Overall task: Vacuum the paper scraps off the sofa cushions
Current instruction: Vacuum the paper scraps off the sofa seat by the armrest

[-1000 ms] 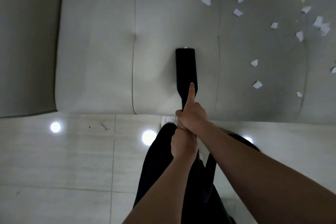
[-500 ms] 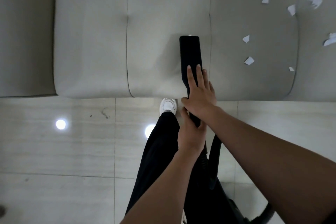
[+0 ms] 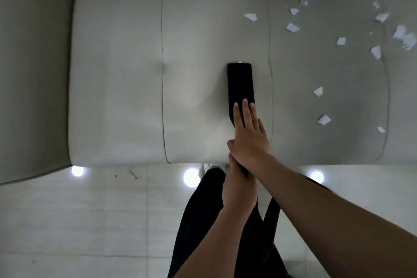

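head view looks straight down on a pale grey sofa [image 3: 117, 74], whose seat fills the upper part of the frame, divided by stitched seams into padded panels, with a wide armrest [image 3: 33, 70] on the left and the foot of the backrest along the top. below the seat's front edge runs a floor [image 3: 74, 221] of light, streaked tiles that mirror three round ceiling lights [image 3: 191, 177]. the person's dark trouser leg [image 3: 198, 221] stands on the tiles, a white shoe [image 3: 209, 166] just showing at the sofa edge.

the vacuum nozzle [image 3: 239, 83], a flat black matte piece with a squared-off front end, lies pressed on the middle panel, close to the seam on its right; the cushion dimples around it. the right hand [image 3: 249, 137] rests on top of the nozzle's rear part with fingers stretched forward and flat, not curled. the left hand [image 3: 239, 189], lower down over the sofa edge, is clenched around the black tube behind the nozzle. a black hose [image 3: 272, 216] drops beside the leg.

paper scraps [image 3: 293, 27], small white torn bits, lie scattered on the panels to the right, well apart from the nozzle; the nearest sit past the seam [image 3: 318, 91].
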